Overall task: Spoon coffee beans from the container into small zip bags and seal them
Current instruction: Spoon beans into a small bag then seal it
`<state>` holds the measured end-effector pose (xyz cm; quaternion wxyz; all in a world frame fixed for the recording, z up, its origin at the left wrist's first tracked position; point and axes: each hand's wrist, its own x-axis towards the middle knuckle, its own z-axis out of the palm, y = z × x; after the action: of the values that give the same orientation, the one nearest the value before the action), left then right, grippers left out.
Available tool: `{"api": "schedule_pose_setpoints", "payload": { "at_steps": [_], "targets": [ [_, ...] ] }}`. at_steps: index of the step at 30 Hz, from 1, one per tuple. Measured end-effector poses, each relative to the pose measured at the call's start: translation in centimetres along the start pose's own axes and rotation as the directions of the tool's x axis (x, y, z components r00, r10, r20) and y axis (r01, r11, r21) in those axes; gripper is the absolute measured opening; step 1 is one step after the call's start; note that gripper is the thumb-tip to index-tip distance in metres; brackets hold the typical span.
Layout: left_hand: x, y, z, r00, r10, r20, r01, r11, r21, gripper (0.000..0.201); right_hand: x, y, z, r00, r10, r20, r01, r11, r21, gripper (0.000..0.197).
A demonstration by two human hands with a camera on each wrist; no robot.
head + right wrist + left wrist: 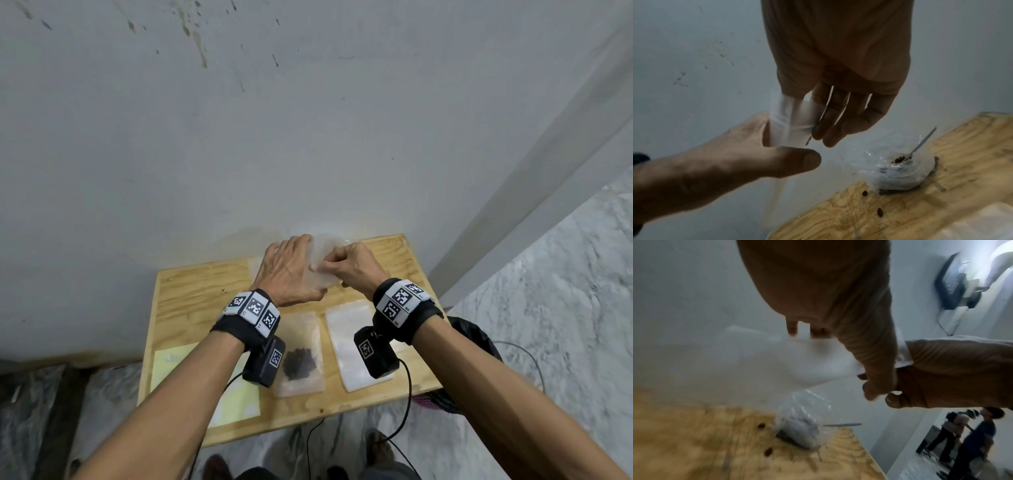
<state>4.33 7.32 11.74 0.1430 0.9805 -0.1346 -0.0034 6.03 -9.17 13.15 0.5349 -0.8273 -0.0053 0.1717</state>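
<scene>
Pinching zip bag (320,263) | left hand (287,270) fingers, right hand (352,267) fingers | above table (191,301)

A light plywood surface (191,301) stands against a stained grey wall (239,120). A pale yellow sheet (171,363) lies at its near left corner. Marbled grey floor (565,291) spreads to the right, where a black bag (476,339) sits just beside the surface. Two people (970,434) stand well apart, blurred, in the left wrist view.
</scene>
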Motion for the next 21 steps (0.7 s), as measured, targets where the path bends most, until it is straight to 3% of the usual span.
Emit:
{"api": "schedule_pose_setpoints", "payload": {
  "at_steps": [3,5,6,8,11,13,18,21],
  "targets": [
    [0.2,-1.2,1.7,0.994,-0.107,-0.003,0.106,0.988,-0.113,0.09,0.4,0.8,-0.5,1.0,0.007,-0.001,-0.006,0.988,0.152,0.018],
    [0.3,-2.1,2.8,0.988,-0.157,0.007,0.156,0.975,-0.157,0.091,1.4,2.2,-1.1,0.979,0.015,-0.202,0.021,0.984,0.177,0.019],
    [0.4,-2.5,3.2,0.984,-0.177,0.012,0.177,0.969,-0.174,0.091,2.2,3.2,-1.4,0.943,0.032,-0.332,0.009,0.993,0.122,0.019],
    [0.6,-3.2,4.1,0.978,-0.204,0.033,0.207,0.96,-0.191,0.092,3.7,5.7,-2.0,0.863,0.098,-0.496,-0.134,0.99,-0.038,0.031],
    [1.0,-3.9,5.2,0.969,-0.236,0.077,0.247,0.947,-0.207,0.094,5.2,8.7,-2.3,0.832,0.271,-0.485,-0.367,0.924,-0.112,0.053],
    [1.6,-4.2,5.8,0.966,-0.233,0.11,0.252,0.946,-0.203,0.093,6.2,10.1,-2.1,0.833,0.334,-0.442,-0.409,0.909,-0.084,0.053],
    [3.4,-4.6,6.9,0.961,-0.208,0.183,0.242,0.952,-0.188,0.091,8.4,11.5,-1.2,0.823,0.314,-0.474,-0.295,0.948,0.117,0.012],
    [4.5,-4.5,7.2,0.955,-0.197,0.221,0.239,0.954,-0.181,0.095,8.7,10.6,-0.7,0.841,0.252,-0.478,-0.16,0.961,0.225,0.011]
  ]
}}
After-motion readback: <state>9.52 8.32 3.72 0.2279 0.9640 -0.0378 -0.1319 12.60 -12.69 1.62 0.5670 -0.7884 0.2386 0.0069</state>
